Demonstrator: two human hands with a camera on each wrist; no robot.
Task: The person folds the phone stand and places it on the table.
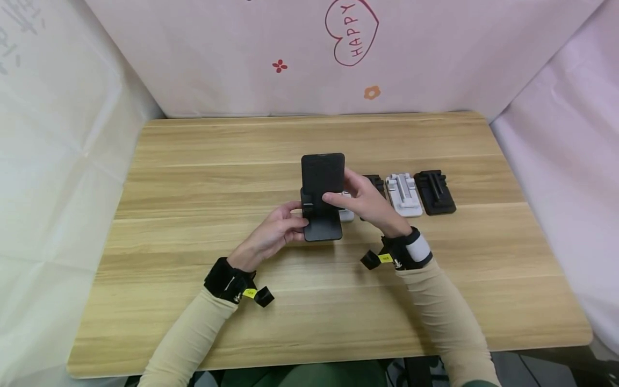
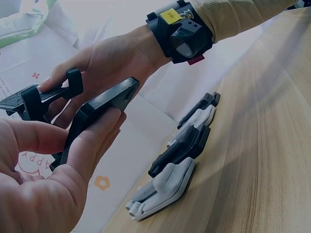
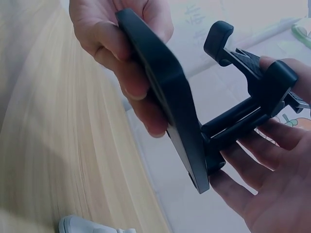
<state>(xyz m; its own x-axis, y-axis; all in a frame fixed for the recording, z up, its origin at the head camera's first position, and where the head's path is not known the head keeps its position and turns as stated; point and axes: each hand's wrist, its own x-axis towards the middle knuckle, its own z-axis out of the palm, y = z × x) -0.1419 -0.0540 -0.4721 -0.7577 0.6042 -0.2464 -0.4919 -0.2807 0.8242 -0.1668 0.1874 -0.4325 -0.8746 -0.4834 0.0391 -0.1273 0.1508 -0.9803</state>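
A black folding phone stand [image 1: 323,171] is held up over the table, its arm unfolded between the base and the cradle plate. My left hand [image 1: 273,234] grips the base, thumb on one face and fingers on the other, as the left wrist view shows. With thumb and fingers, my right hand [image 1: 367,204] pinches the cradle plate. Two small hooked lips [image 3: 219,41] stick out from the cradle in the right wrist view. Twin rods [image 3: 235,124] join it to the base [image 3: 167,77]. The right fingers lie beneath the rods there.
Right of the hands, a row of folded phone stands lies on the wooden table [image 1: 217,177]: a white one [image 1: 404,194], a black one [image 1: 434,192], and another black [image 2: 180,150] and white one [image 2: 163,189] partly hidden in the head view. Printed cloth [image 1: 217,59] hangs behind.
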